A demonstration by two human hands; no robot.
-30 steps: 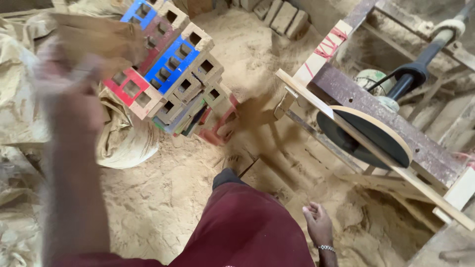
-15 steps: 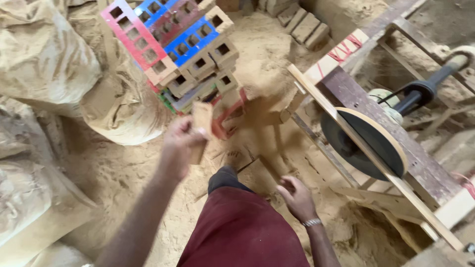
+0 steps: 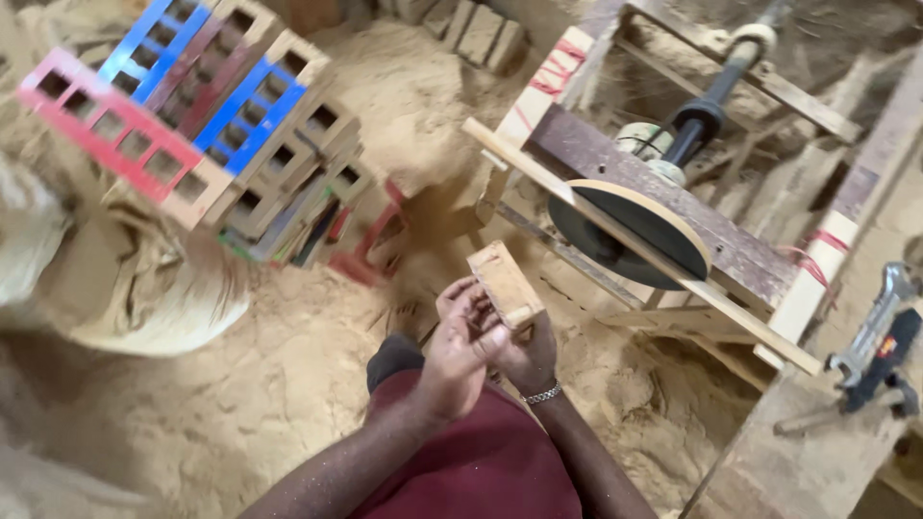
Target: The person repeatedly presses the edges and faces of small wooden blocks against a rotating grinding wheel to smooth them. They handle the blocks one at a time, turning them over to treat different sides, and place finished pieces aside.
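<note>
A small rectangular wooden block (image 3: 505, 284) is held up in front of me between both hands. My left hand (image 3: 460, 341) wraps it from the left, fingers curled on its lower end. My right hand (image 3: 527, 354), with a metal bracelet at the wrist, supports it from underneath and behind. The block is tilted, its upper end towards a round black sanding disc (image 3: 630, 231) on a wooden frame to the right. My lap in dark red cloth (image 3: 481, 461) lies below the hands.
A pile of painted wooden grid frames (image 3: 207, 135), red, blue and bare, leans at the upper left over a sack (image 3: 144, 298). Sawdust (image 3: 288, 384) covers the floor. A wrench (image 3: 875, 327) lies on a plank at the right. Wood blocks (image 3: 476, 34) lie at the top.
My left hand came down from the sack side with the block and met my right hand, which rose from my knee. Both now hold the block; the view shifted right.
</note>
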